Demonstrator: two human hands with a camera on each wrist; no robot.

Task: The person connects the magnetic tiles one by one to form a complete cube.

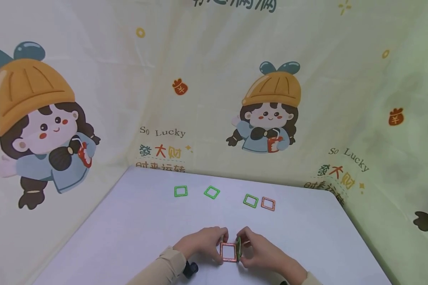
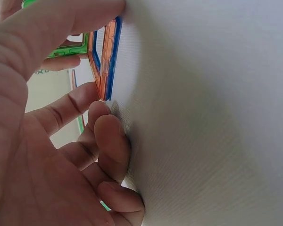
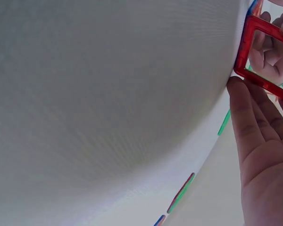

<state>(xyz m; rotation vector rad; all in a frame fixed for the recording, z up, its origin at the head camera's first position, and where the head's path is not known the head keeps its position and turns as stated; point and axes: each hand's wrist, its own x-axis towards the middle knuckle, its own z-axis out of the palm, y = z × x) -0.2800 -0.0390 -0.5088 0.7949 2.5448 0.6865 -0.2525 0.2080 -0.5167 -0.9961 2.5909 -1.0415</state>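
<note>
Cream cloth (image 1: 199, 111), printed with cartoon figures (image 1: 271, 91), walls in the white worktop (image 1: 128, 229) along its back, left and right edges. The left hand (image 1: 206, 242) and right hand (image 1: 263, 250) sit well in from the side edges, with a broad stretch of white beyond them. The left one brackets an orange tile (image 1: 229, 260) between thumb and fingers, spread to the tile's width. The right one pinches a green-and-red tile (image 1: 239, 249) upright against the orange tile's right side, leaving little space between the hands. Nearer the back edge lie a green frame (image 1: 180, 187), a second green frame (image 1: 207, 189) and, past a wider gap, a third green frame (image 1: 245, 199) just beside a pale orange frame (image 1: 274, 204).
</note>
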